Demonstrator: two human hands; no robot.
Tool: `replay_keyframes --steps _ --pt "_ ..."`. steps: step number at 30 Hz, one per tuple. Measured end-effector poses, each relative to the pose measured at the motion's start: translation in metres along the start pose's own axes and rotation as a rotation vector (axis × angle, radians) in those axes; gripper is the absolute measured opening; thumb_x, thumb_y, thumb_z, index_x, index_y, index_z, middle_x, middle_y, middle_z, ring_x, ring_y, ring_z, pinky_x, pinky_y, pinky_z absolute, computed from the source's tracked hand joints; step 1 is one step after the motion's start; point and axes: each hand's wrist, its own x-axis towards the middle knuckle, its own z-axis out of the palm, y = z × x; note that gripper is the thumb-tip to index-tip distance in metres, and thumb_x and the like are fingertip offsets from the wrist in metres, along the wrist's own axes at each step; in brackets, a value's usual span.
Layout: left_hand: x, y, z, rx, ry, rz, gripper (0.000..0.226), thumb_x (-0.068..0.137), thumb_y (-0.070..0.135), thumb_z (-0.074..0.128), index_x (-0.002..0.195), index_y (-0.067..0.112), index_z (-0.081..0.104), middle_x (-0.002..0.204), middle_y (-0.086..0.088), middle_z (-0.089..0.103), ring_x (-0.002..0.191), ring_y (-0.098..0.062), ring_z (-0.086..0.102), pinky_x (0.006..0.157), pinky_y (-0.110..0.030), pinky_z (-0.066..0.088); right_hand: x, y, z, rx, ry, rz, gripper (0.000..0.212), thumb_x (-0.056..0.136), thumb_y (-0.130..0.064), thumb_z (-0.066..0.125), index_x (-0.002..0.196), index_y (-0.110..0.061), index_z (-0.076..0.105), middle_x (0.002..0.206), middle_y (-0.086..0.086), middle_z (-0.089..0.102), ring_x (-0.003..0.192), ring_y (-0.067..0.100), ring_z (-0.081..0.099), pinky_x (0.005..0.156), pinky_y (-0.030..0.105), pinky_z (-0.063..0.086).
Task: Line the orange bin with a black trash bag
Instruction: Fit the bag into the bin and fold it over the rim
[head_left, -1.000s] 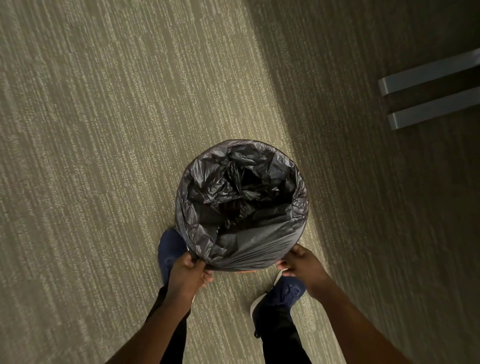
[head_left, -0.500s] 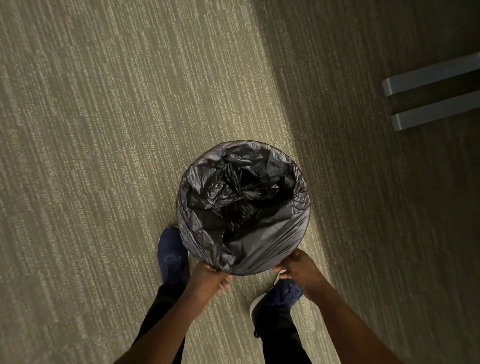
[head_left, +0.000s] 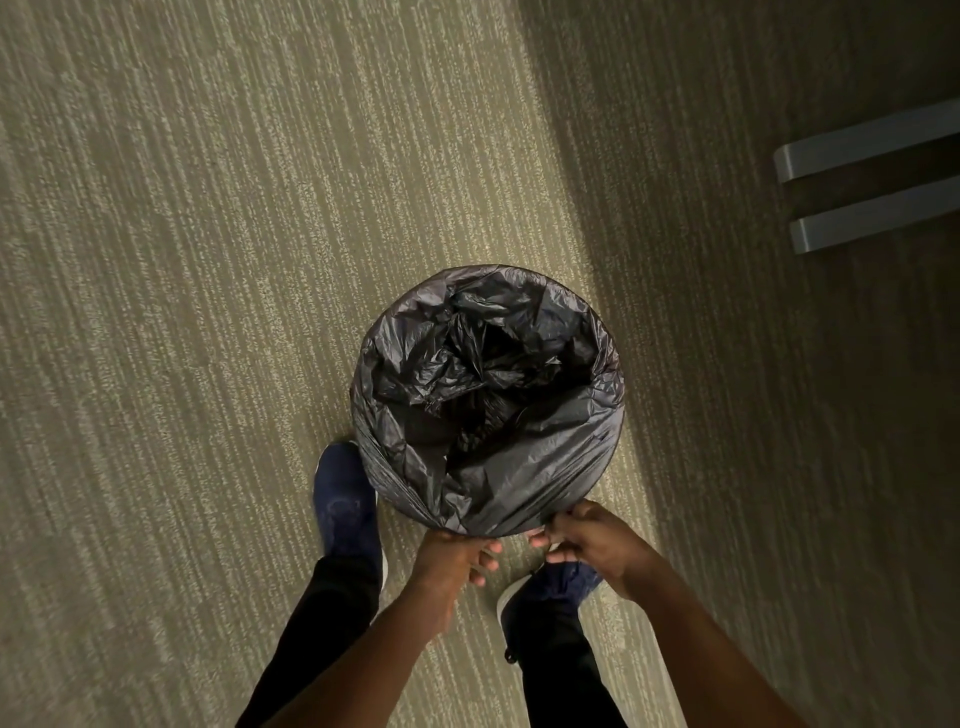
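Note:
A black trash bag (head_left: 524, 467) is stretched over the round rim of the bin and sags crumpled into its middle. The bag covers the bin completely, so none of its orange shows. Both hands are at the near edge of the rim, close together. My left hand (head_left: 449, 564) holds the bag's folded-over edge from below. My right hand (head_left: 587, 538) pinches the edge just to the right of it.
The bin stands on striped beige carpet (head_left: 208, 312). My two blue shoes (head_left: 345, 504) are right against its near side. Two grey metal bars (head_left: 872, 176) lie at the upper right, in the shaded part of the floor.
Both hands have slid along the near rim toward each other, from the bin's sides to its front. The bag's near edge now sits tighter over the rim.

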Motion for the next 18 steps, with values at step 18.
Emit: replay_keyframes --steps 18 --pt "0.001 0.024 -0.032 -0.421 0.186 -0.117 0.03 0.104 0.013 0.038 0.115 -0.002 0.062 0.093 -0.018 0.073 0.079 -0.03 0.069 0.062 -0.036 0.054 -0.01 -0.026 0.013 -0.717 0.202 0.225 0.04 0.1 -0.035 0.058 0.126 -0.006 0.061 0.112 0.011 0.074 0.089 0.023 0.068 0.076 0.032 0.051"
